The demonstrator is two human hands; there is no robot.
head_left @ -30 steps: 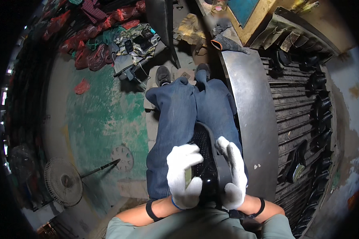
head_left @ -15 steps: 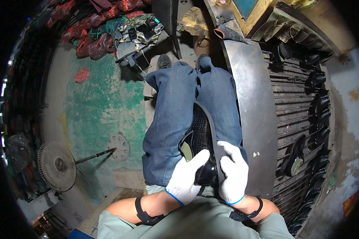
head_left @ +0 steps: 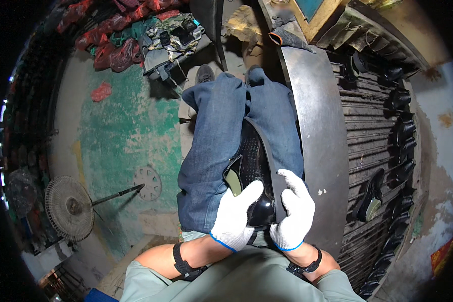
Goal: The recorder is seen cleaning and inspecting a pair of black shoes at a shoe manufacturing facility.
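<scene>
1. White-gloved left fingers (head_left: 244,201): holding glossy black perforated shoe (head_left: 251,153), thumb over upper.
2. White-gloved right fingers (head_left: 298,194): half-curled beside shoe's sole; can't tell if gripping.
3. Shoe: between both hands, over blue denim trousers (head_left: 211,146).
4. Right of fingers: long grey metal table (head_left: 319,121), then dark slatted rack (head_left: 365,143).
5. Far left: pale round fan (head_left: 70,205).

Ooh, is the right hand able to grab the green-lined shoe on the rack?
Probably, with a stretch: the green-lined shoe lies just past the metal sheet, and nothing seems to block the right hand.
</scene>
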